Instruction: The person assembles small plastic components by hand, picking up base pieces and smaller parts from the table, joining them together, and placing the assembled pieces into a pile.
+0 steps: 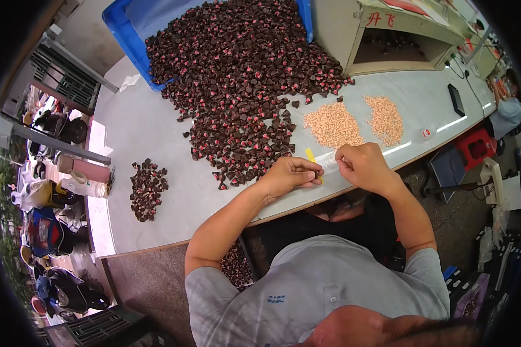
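Two hands meeting at the near edge of the grey table [156, 121], working one small piece between them. Holding a thin yellow stick-like piece [311, 156] upright in the left hand [289, 175], fingers curled closed around something small and dark, too hidden to name for sure. Pinching beside it with the right hand [362, 166], fingertips drawn together; whether gripping a pale grain or only steadying the piece, impossible to tell.

Judging by the pose, fitting a small part into one dark cap, midway through a single assembly. Calling next, probably, for fine alignment and a light press, then setting the finished piece aside and reaching for another.

Lying just beyond the hands: two piles of pale tan grains [333, 124], within easy reach of the right fingers. Spreading further back and left, a great heap of dark brown caps with pink centres [243, 75], spilling from a tipped blue crate [124, 34]. Sitting well apart to the left, a small separate cluster of dark pieces [146, 188]. Standing at the back right, a beige box-like unit [388, 40].
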### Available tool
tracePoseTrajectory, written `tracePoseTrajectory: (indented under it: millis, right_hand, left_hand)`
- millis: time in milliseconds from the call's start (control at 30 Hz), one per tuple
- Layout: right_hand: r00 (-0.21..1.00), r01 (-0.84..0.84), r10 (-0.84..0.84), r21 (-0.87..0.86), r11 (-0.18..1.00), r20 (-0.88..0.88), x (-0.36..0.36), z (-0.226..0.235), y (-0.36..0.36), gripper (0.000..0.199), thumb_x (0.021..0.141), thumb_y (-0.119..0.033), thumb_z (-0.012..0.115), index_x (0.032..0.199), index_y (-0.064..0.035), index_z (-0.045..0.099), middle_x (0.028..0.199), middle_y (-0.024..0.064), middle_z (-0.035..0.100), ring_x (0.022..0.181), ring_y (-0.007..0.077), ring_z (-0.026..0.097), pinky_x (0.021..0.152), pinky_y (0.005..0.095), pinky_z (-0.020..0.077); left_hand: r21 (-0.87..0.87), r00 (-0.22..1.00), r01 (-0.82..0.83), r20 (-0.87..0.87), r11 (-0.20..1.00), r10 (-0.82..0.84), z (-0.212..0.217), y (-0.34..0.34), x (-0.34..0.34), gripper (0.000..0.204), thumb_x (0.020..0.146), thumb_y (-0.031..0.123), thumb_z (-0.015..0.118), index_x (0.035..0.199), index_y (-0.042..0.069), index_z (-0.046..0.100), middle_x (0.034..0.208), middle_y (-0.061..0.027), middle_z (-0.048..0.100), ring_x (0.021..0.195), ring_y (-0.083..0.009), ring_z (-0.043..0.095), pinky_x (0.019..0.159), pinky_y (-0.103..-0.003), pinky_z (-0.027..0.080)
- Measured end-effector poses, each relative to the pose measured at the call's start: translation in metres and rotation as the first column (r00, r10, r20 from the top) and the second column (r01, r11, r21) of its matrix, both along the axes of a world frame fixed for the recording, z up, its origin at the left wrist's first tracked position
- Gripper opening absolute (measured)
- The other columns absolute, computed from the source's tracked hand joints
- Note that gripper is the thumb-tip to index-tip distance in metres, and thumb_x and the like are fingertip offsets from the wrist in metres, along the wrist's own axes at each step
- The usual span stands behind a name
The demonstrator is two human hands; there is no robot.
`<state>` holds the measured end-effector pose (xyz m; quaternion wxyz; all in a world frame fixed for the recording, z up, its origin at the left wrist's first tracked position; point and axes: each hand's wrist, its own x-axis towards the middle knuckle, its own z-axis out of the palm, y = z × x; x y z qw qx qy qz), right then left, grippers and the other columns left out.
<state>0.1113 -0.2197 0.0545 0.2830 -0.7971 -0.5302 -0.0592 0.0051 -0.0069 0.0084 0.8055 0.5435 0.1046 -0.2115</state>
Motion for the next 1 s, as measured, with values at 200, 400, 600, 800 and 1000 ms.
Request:
tracePoseTrajectory:
  millis: [200, 400, 600, 800, 1000]
  right_hand:
    - [0.959, -0.005, 0.05, 0.16, 0.987, -0.278, -0.027, -0.018, 0.007, 0.011, 0.076, -0.002, 0.068, 0.084, -0.0047, 0.062, 0.053, 0.0048, 0.054, 0.045, 0.0164, 0.056, 0.045, 0.029, 0.0424]
    - [0.975, 0.0, 0.042, 0.192, 0.981, -0.218, -0.028, -0.029, 0.01, 0.01, 0.077, -0.006, 0.069, 0.083, -0.0063, 0.061, 0.056, 0.0058, 0.058, 0.048, 0.023, 0.06, 0.046, 0.0332, 0.0453]
    - [0.984, -0.018, 0.055, 0.212, 0.977, -0.17, -0.029, -0.035, 0.012, 0.011, 0.075, -0.004, 0.069, 0.081, -0.0062, 0.061, 0.055, 0.0052, 0.056, 0.047, 0.0213, 0.058, 0.045, 0.0323, 0.044]
    - [0.997, -0.072, 0.07, 0.196, 0.978, 0.02, -0.036, -0.037, 0.014, 0.008, 0.076, -0.009, 0.068, 0.078, -0.0085, 0.06, 0.06, 0.0082, 0.062, 0.053, 0.028, 0.062, 0.047, 0.0378, 0.0472]
    - [0.939, 0.078, 0.031, 0.301, 0.951, -0.342, -0.029, -0.031, -0.002, 0.004, 0.082, -0.008, 0.066, 0.083, -0.0043, 0.065, 0.061, 0.008, 0.061, 0.051, 0.02, 0.061, 0.048, 0.0333, 0.0461]
  left_hand:
    - [0.016, 0.999, -0.01, -0.039, 1.0, 0.011, -0.002, 0.0, 0.001, 0.025, 0.094, 0.002, 0.06, 0.117, -0.007, 0.061, 0.113, -0.0162, 0.066, 0.097, -0.0202, 0.069, 0.081, -0.024, 0.057]
    - [0.031, 1.0, 0.005, -0.017, 1.0, -0.004, -0.004, -0.001, 0.001, 0.027, 0.094, 0.003, 0.061, 0.119, -0.007, 0.061, 0.109, -0.0155, 0.068, 0.096, -0.0192, 0.069, 0.078, -0.022, 0.057]
    - [0.022, 0.999, -0.002, -0.034, 1.0, 0.003, -0.002, -0.001, 0.0, 0.027, 0.093, 0.003, 0.061, 0.119, -0.007, 0.061, 0.108, -0.0153, 0.068, 0.094, -0.0183, 0.069, 0.079, -0.022, 0.057]
    - [0.053, 0.999, -0.032, -0.016, 0.998, 0.033, -0.007, 0.0, 0.0, 0.025, 0.092, 0.001, 0.062, 0.116, -0.007, 0.063, 0.107, -0.0157, 0.068, 0.094, -0.0185, 0.069, 0.08, -0.023, 0.057]
    - [0.018, 0.999, -0.001, 0.038, 1.0, 0.0, -0.005, -0.003, -0.001, 0.025, 0.092, 0.0, 0.062, 0.116, -0.007, 0.063, 0.114, -0.0165, 0.067, 0.098, -0.0213, 0.068, 0.082, -0.026, 0.056]
